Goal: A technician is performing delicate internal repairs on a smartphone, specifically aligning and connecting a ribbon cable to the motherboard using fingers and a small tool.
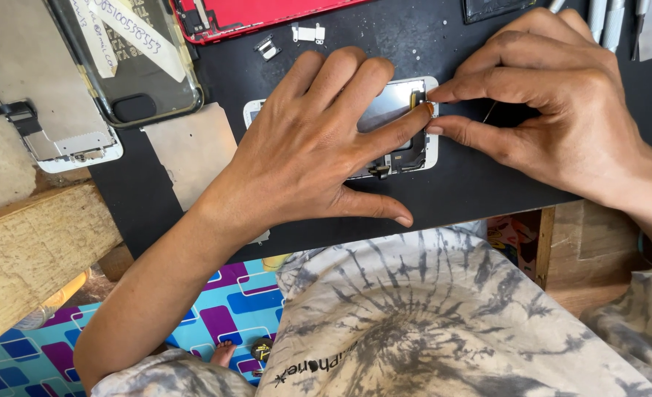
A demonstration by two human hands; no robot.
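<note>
**Two hands on a white phone screen panel**

Two hands meet over the black desk (443, 191). Left hand (318, 147) lies flat, fingers spread, pinning the thin, light, breakable white screen panel (407, 99) beneath it. Right hand (554, 110) pinches something tiny, probably a screw, at the panel's right edge; edges give the safest hold.

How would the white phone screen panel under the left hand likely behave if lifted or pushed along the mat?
The screen panel looks thin and flat, so probably light, and it could flex or crack if lifted by one end. It won't roll. On the black mat it may slide; the left hand lies flat across it, while the right hand pinches at its edge.
</note>
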